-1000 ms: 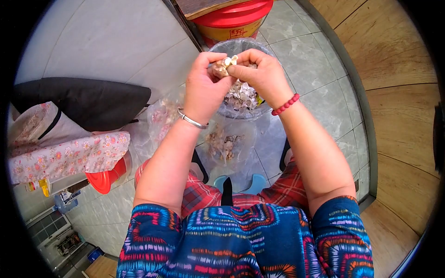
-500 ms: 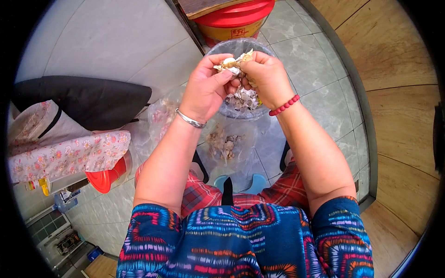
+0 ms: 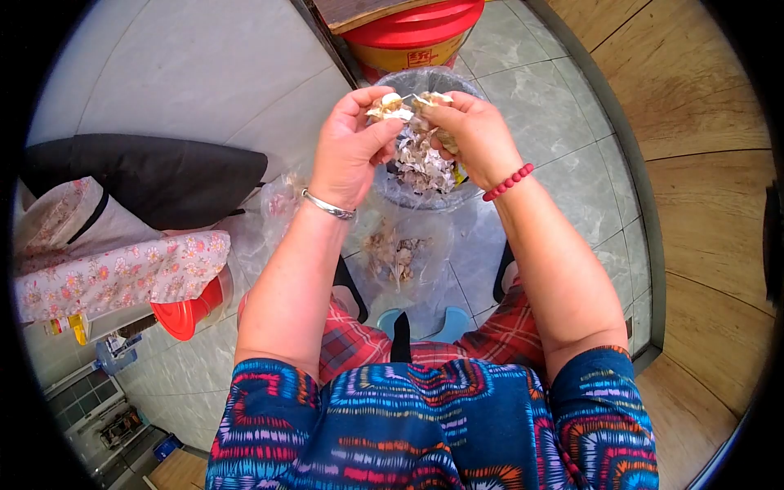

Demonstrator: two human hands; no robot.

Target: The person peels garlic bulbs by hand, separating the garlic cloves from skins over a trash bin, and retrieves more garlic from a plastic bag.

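Over a plastic-lined bin (image 3: 396,194), both hands are raised side by side. My left hand (image 3: 353,143) pinches a whitish piece of garlic (image 3: 390,106) with papery skin between thumb and fingers. My right hand (image 3: 472,135) is closed on a piece of pale, brownish garlic skin (image 3: 433,101); more of it shows beneath the curled fingers. A narrow gap separates the two pieces. Papery white and purplish peelings (image 3: 425,162) lie inside the bin below. Nearer my feet, a clear plastic bag (image 3: 400,253) on the floor holds brownish bits.
A red-lidded bucket (image 3: 416,41) stands behind the bin. At the left are a black cover (image 3: 147,180), a floral cloth (image 3: 122,269) and a red container (image 3: 180,317). Wooden panelling (image 3: 702,188) curves along the right. A blue stool edge (image 3: 452,324) shows between the knees.
The hands came together over the bin, then moved apart. The garlic between them is now in two separate pieces, with loosened skin in my right hand.
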